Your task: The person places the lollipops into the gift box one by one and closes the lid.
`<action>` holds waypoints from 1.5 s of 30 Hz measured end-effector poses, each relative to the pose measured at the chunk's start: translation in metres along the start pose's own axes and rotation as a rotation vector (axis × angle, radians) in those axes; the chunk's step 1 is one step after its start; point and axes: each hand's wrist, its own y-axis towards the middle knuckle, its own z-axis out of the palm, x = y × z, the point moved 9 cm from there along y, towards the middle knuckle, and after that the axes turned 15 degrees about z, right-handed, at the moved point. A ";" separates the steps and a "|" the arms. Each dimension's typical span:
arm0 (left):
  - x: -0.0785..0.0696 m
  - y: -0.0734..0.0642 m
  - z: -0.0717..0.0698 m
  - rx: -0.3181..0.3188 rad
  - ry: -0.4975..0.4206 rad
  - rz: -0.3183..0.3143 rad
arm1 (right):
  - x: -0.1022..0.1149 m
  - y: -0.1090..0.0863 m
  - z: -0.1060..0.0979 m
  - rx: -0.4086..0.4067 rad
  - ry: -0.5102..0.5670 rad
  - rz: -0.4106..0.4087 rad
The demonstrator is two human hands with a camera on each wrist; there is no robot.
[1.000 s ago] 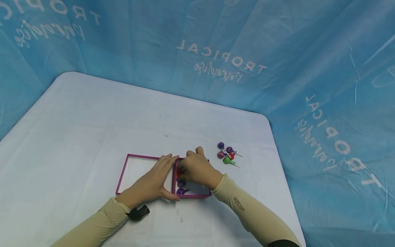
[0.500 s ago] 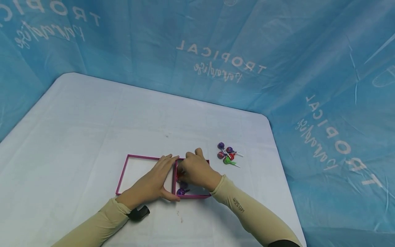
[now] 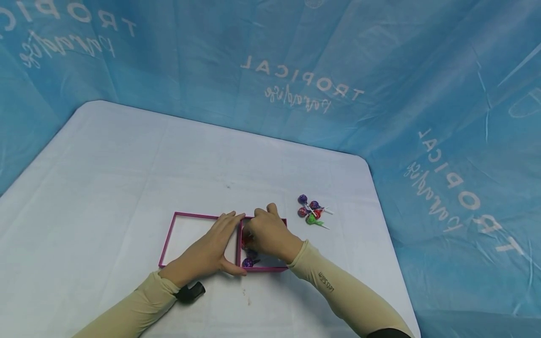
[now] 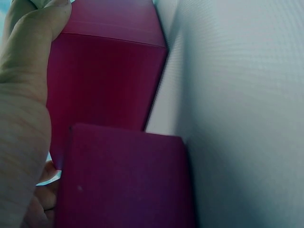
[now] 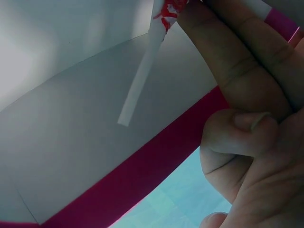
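Your right grip reaches down into the right magenta box, its fingers bent and pinching a red-and-white wrapped lollipop; the lollipop's wrapped head lies at the fingertips, along the box's left-hand side; the right wrist view shows its white stick projecting away from the fingers, against the pale interior of the box; the upper edge of that view cuts off the head, so the full contact cannot be seen.

In the same box, a purple lollipop lies in the near left corner, nearer to you than the right grip and apart from it; a darker, shaded lollipop sits between the two.

Your left grip is spread and released, with straight fingers; its fingertips rest at the far rim, its thumb touches the near wall of the right magenta box, and its palm spans the left magenta box; the two boxes stand side by side, white inside.

To the right of the boxes, well apart from the left grip, a loose cluster of lollipops in purple, red and green wrappers lies on the white-covered bench; a blue printed curtain stands behind.
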 end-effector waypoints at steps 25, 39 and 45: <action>0.003 0.001 0.002 0.030 -0.006 -0.044 | -0.041 -0.009 -0.027 -0.031 0.356 0.162; 0.007 0.000 0.003 0.011 -0.008 -0.037 | -0.125 -0.043 -0.033 -0.265 0.651 0.433; 0.006 0.001 0.005 0.016 -0.005 -0.030 | -0.167 -0.065 -0.023 -0.340 0.737 0.569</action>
